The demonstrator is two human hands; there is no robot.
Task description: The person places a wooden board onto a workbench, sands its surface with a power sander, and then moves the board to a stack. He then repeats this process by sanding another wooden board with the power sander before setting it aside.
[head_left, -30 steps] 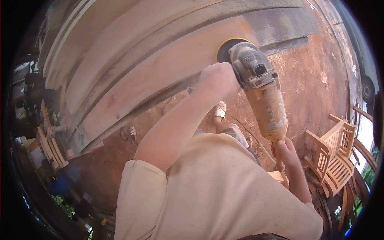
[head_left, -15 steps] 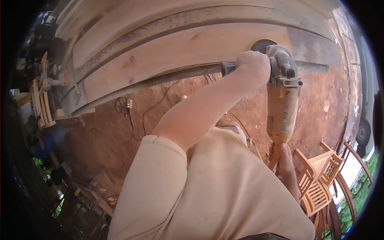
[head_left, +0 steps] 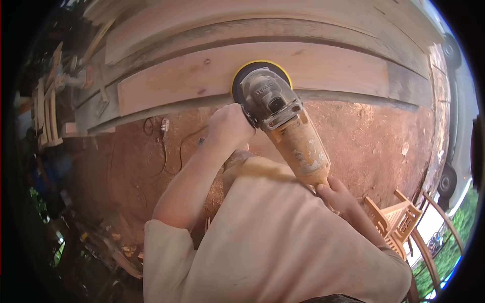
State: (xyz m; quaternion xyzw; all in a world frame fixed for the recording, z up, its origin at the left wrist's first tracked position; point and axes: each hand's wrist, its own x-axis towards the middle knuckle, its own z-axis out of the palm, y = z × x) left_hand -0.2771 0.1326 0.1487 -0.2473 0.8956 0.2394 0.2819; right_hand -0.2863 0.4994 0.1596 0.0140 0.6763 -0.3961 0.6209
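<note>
A dusty disc sander (head_left: 288,131) with a yellow-edged round pad lies over a long wooden board (head_left: 172,78), its pad overlapping the board's near edge. My left hand (head_left: 230,126) is closed around the side handle by the tool's head; the fingers mostly cover that handle. At the rear end of the tool, my right hand (head_left: 336,194) wraps round the narrow grip, thumb on top. The board's surface is pale and reddish, with a few dark knots, and a greyer stretch shows at its right end.
More planks (head_left: 242,30) lie behind the board. A power plug (head_left: 164,125) with a cable rests on the reddish dirt ground (head_left: 364,136). Wooden chairs (head_left: 394,217) stand at the lower right, wood pieces (head_left: 45,111) at the left, and a vehicle (head_left: 454,136) at the far right.
The sander has moved left along the board and turned, its head now pointing up and left. Both hands have moved with it, keeping their grips.
</note>
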